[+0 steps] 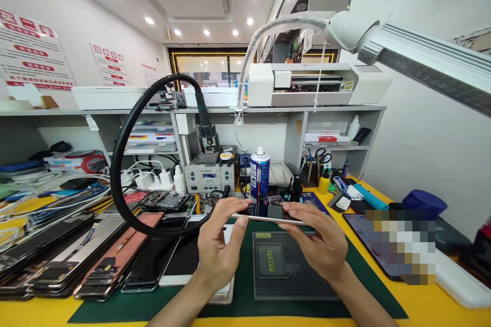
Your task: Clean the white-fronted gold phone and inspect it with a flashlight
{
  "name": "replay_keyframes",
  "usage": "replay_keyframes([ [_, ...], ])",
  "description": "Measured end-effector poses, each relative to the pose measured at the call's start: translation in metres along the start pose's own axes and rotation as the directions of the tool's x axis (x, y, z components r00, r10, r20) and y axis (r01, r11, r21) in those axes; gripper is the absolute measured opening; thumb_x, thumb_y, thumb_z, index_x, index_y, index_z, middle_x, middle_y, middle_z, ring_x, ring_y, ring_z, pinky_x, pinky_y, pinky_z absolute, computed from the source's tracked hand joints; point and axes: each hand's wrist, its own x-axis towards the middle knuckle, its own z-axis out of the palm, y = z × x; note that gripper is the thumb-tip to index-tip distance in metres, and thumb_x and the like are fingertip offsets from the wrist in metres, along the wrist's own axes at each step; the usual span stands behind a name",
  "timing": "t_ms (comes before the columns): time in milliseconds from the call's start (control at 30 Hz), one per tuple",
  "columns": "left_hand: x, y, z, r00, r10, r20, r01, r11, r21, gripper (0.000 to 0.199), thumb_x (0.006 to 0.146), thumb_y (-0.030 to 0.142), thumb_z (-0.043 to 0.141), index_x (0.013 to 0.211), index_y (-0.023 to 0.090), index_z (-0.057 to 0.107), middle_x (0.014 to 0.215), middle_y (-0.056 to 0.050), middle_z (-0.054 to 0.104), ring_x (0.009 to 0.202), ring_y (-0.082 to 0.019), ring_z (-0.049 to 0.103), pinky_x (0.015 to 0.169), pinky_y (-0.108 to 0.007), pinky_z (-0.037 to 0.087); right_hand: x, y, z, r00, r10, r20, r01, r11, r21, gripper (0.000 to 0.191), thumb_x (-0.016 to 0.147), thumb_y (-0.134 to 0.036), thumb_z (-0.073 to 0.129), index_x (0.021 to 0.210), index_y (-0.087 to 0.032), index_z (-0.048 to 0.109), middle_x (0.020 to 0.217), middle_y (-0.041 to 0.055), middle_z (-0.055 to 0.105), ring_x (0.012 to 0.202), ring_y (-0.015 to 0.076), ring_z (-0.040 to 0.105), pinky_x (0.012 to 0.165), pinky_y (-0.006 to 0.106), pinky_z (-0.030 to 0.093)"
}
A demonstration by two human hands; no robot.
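Observation:
Both hands hold up a thin flat panel with a pale edge (265,218), seen nearly edge-on, with a dark, glossy top; whether it is a phone, a tablet or a loose screen I cannot tell. My left hand (219,249) grips its left end, thumb at the front edge and fingers over the top. At the right end, my right hand (321,245) pinches it between thumb and fingers. Below lies a dark perforated pad (303,283) on a green mat (243,311). A white-framed tablet (180,280) lies left of the pad, partly behind my left forearm.
A blue spray can (260,176) stands just behind the panel. A black hose (117,163) loops at the left from a grey hot-air station (210,173). Stacked phone screens (65,250) fill the left. A dark tablet (360,237) lies right; a lamp (429,56) hangs overhead.

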Motion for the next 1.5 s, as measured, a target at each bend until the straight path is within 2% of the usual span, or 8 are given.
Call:
replay_keyframes([
  [400, -0.001, 0.001, 0.001, 0.999, 0.023, 0.027, -0.024, 1.000, 0.017, 0.034, 0.099, 0.013, 0.044, 0.124, 0.021, 0.065, 0.123, -0.010, 0.068, 0.118, -0.024, 0.058, 0.103, -0.041, 0.043, 0.001, -0.001, -0.001, 0.999, -0.021, -0.039, 0.019, 0.999, -0.030, 0.037, 0.076, -0.009, 0.080, 0.108, -0.024, 0.070, 0.096, 0.0088, 0.077, 0.092, 0.0274, 0.074, 0.079, 0.042, 0.064],
  [600, 0.001, -0.002, 0.004, 1.000, 0.006, -0.013, -0.007, 0.999, -0.037, 0.031, 0.094, 0.012, 0.056, 0.122, 0.022, 0.066, 0.120, -0.010, 0.069, 0.117, -0.025, 0.059, 0.100, -0.042, 0.046, 0.005, -0.002, -0.004, 0.986, -0.169, -0.009, 0.167, 0.979, -0.113, 0.038, 0.076, -0.012, 0.082, 0.110, -0.022, 0.068, 0.092, 0.0108, 0.077, 0.086, 0.0264, 0.076, 0.073, 0.040, 0.066],
  [800, 0.000, -0.002, 0.003, 1.000, 0.011, -0.018, -0.012, 0.998, -0.057, 0.028, 0.093, 0.012, 0.058, 0.118, 0.021, 0.066, 0.117, -0.010, 0.069, 0.114, -0.024, 0.060, 0.100, -0.042, 0.045, 0.004, -0.001, -0.003, 0.983, -0.183, 0.002, 0.182, 0.976, -0.122, 0.039, 0.076, -0.013, 0.083, 0.111, -0.023, 0.067, 0.092, 0.0104, 0.077, 0.087, 0.0269, 0.076, 0.073, 0.040, 0.066],
  [1033, 0.000, 0.000, 0.000, 1.000, -0.023, -0.006, 0.023, 0.999, -0.043, 0.030, 0.100, 0.015, 0.046, 0.120, 0.023, 0.068, 0.120, -0.007, 0.070, 0.118, -0.022, 0.059, 0.105, -0.039, 0.042, 0.005, -0.001, -0.003, 0.981, -0.196, 0.006, 0.195, 0.972, -0.132, 0.034, 0.075, -0.010, 0.083, 0.105, -0.017, 0.067, 0.091, 0.0125, 0.077, 0.086, 0.0249, 0.075, 0.073, 0.037, 0.065],
  [1167, -0.001, 0.002, 0.002, 0.992, -0.129, -0.014, 0.128, 0.991, -0.037, 0.032, 0.103, 0.022, 0.043, 0.123, 0.025, 0.069, 0.123, -0.006, 0.069, 0.121, -0.022, 0.059, 0.107, -0.037, 0.041, 0.006, -0.001, -0.002, 0.975, -0.222, 0.004, 0.220, 0.967, -0.130, 0.032, 0.076, -0.009, 0.082, 0.104, -0.014, 0.068, 0.090, 0.0132, 0.077, 0.086, 0.0238, 0.075, 0.074, 0.035, 0.065],
  [1333, 0.003, 0.000, 0.003, 0.906, -0.424, -0.010, 0.390, 0.843, -0.370, 0.036, 0.099, 0.033, 0.055, 0.134, 0.027, 0.058, 0.137, -0.007, 0.062, 0.129, -0.025, 0.056, 0.109, -0.038, 0.043, 0.003, -0.003, 0.001, 0.992, -0.119, -0.039, 0.117, 0.992, -0.038, 0.033, 0.075, -0.003, 0.081, 0.103, -0.016, 0.070, 0.090, 0.0092, 0.077, 0.084, 0.0221, 0.074, 0.076, 0.033, 0.064],
  [1400, 0.007, -0.001, 0.004, 0.840, -0.535, 0.093, 0.502, 0.699, -0.509, 0.044, 0.094, 0.031, 0.064, 0.137, 0.026, 0.055, 0.141, -0.008, 0.059, 0.132, -0.027, 0.053, 0.108, -0.041, 0.046, 0.002, -0.004, 0.002, 0.998, -0.040, -0.058, 0.040, 0.999, -0.002, 0.029, 0.077, -0.003, 0.079, 0.099, -0.019, 0.072, 0.086, 0.0057, 0.077, 0.079, 0.0202, 0.074, 0.074, 0.031, 0.062],
  [1500, 0.013, 0.000, 0.005, 0.729, -0.605, 0.320, 0.654, 0.479, -0.585, 0.037, 0.091, 0.028, 0.068, 0.127, 0.018, 0.062, 0.126, -0.011, 0.066, 0.119, -0.027, 0.061, 0.104, -0.045, 0.050, -0.001, -0.005, 0.005, 0.987, 0.127, -0.095, -0.126, 0.992, 0.023, 0.018, 0.081, -0.010, 0.077, 0.092, -0.023, 0.074, 0.079, 0.0013, 0.074, 0.069, 0.0163, 0.069, 0.065, 0.025, 0.058],
])
